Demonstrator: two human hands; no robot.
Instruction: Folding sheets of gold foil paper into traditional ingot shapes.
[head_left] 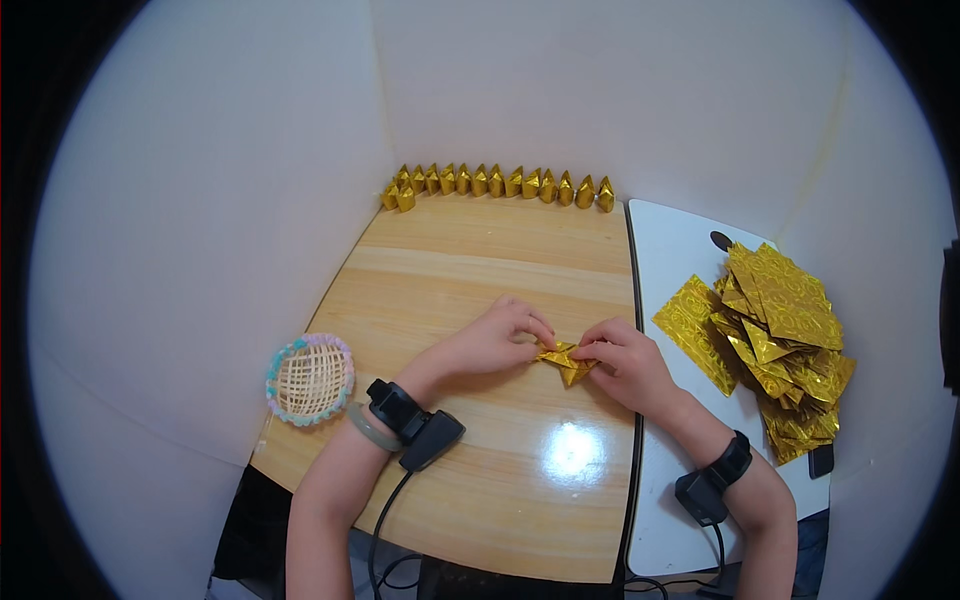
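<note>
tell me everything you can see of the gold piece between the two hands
The gold piece is shiny, creased and folded, and looks like foil paper, with a pointed part toward the person. Over the wood-look tabletop, the left hand holds its left end and the right hand its right; tabletop contact is unclear.

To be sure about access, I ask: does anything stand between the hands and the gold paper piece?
Nothing visible does. The left hand and right hand touch the gold paper piece; the basket lies well to the left, the gold sheets to the right.
</note>
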